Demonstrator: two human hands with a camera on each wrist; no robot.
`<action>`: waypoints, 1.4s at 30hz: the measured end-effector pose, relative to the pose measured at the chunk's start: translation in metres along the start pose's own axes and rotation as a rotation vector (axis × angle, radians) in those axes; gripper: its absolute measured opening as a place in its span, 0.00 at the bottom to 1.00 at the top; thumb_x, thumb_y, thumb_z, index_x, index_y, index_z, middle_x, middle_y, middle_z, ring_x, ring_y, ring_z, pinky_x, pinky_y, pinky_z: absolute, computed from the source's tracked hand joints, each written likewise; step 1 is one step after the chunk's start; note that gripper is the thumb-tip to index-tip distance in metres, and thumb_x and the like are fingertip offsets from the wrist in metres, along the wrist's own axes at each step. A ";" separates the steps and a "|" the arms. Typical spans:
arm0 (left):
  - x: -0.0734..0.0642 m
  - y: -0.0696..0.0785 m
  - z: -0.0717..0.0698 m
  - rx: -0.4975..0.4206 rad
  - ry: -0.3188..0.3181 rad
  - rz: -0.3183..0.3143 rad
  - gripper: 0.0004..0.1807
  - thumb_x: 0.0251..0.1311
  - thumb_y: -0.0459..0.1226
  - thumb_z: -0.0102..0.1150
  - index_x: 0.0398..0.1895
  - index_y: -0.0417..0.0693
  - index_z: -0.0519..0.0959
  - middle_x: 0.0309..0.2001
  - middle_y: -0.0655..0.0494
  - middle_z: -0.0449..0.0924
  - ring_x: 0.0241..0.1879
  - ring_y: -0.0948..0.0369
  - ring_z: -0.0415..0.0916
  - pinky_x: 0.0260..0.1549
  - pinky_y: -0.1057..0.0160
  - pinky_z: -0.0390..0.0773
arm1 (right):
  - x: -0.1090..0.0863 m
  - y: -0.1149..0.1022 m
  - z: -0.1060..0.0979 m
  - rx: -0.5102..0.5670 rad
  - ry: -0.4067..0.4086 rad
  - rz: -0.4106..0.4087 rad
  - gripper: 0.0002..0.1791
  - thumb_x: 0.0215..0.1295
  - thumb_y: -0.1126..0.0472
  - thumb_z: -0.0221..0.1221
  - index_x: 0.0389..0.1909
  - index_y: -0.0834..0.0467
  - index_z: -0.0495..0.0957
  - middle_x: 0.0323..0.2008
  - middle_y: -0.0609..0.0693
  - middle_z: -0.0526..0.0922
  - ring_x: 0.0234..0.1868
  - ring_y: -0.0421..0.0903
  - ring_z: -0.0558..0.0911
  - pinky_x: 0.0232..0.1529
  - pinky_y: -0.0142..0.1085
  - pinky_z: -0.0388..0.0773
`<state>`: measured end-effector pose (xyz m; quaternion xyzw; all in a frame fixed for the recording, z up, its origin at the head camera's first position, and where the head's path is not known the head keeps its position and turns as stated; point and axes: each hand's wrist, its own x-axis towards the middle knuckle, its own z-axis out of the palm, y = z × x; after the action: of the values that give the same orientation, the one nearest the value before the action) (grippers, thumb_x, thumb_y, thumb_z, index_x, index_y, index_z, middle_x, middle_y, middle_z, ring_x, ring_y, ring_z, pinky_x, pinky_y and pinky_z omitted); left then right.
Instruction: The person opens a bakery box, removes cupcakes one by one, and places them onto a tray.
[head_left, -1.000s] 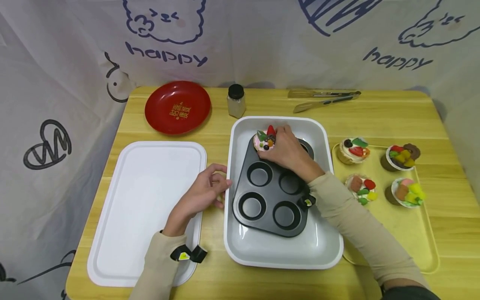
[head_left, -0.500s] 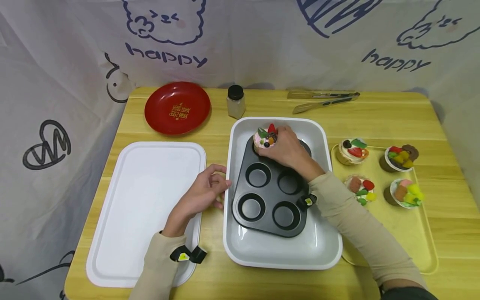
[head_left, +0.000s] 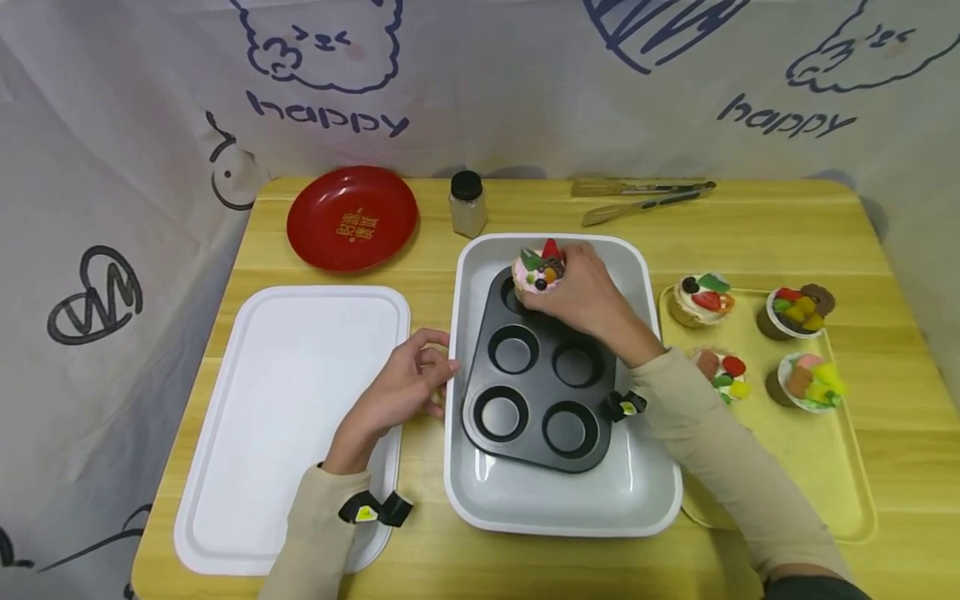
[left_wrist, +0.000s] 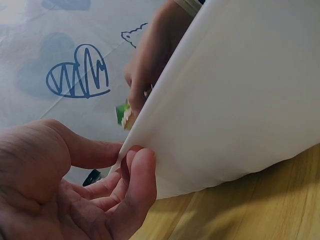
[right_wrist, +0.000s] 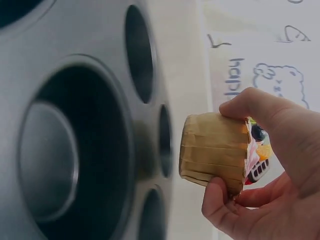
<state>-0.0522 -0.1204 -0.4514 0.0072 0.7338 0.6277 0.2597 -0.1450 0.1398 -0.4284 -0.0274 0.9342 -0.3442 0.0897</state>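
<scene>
My right hand grips a cupcake topped with pink cream, a strawberry, a green leaf and dark berries. Its pleated tan paper cup shows in the right wrist view, apart from the pan, between thumb and fingers. Below it lies the dark muffin pan, slanted inside a deep white tub; its visible cups hold nothing. At the tub's left wall, my left hand pinches the rim; the left wrist view shows its thumb and curled fingers there.
A yellow tray with several cupcakes stands right of the tub. On the left lies a white tray. Along the back are a red plate, a black-capped jar and tongs.
My right hand has raised the cupcake out of the far-left cup of the muffin pan and shifted slightly right, uncovering part of that cup. The left hand stays at the tub rim.
</scene>
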 end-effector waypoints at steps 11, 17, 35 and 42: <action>0.001 0.000 0.001 0.005 0.004 0.008 0.22 0.69 0.32 0.57 0.62 0.37 0.64 0.33 0.47 0.75 0.27 0.44 0.77 0.21 0.52 0.86 | -0.035 0.002 -0.038 -0.007 0.047 0.033 0.45 0.50 0.46 0.70 0.63 0.70 0.68 0.58 0.64 0.70 0.55 0.59 0.71 0.58 0.56 0.75; 0.002 -0.001 0.003 0.001 0.006 0.004 0.22 0.69 0.32 0.57 0.62 0.37 0.64 0.33 0.46 0.76 0.25 0.45 0.77 0.20 0.51 0.86 | -0.059 0.015 -0.052 -0.023 0.074 0.075 0.46 0.51 0.44 0.69 0.62 0.72 0.67 0.54 0.65 0.70 0.52 0.60 0.71 0.56 0.57 0.76; 0.003 0.002 0.003 0.031 0.006 0.009 0.22 0.70 0.32 0.55 0.62 0.35 0.62 0.33 0.42 0.76 0.23 0.50 0.76 0.20 0.56 0.86 | -0.144 0.093 -0.105 -0.092 0.261 0.204 0.50 0.54 0.45 0.71 0.65 0.76 0.62 0.55 0.71 0.68 0.51 0.67 0.70 0.47 0.59 0.71; 0.005 0.001 0.007 0.036 -0.010 0.002 0.22 0.70 0.32 0.56 0.62 0.35 0.62 0.34 0.42 0.76 0.23 0.50 0.76 0.20 0.54 0.86 | -0.179 0.111 -0.109 -0.121 0.298 0.288 0.49 0.55 0.44 0.70 0.64 0.76 0.64 0.52 0.71 0.69 0.49 0.65 0.70 0.39 0.48 0.70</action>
<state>-0.0543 -0.1116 -0.4528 0.0159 0.7436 0.6147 0.2626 0.0114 0.3144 -0.3921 0.1523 0.9504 -0.2711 -0.0030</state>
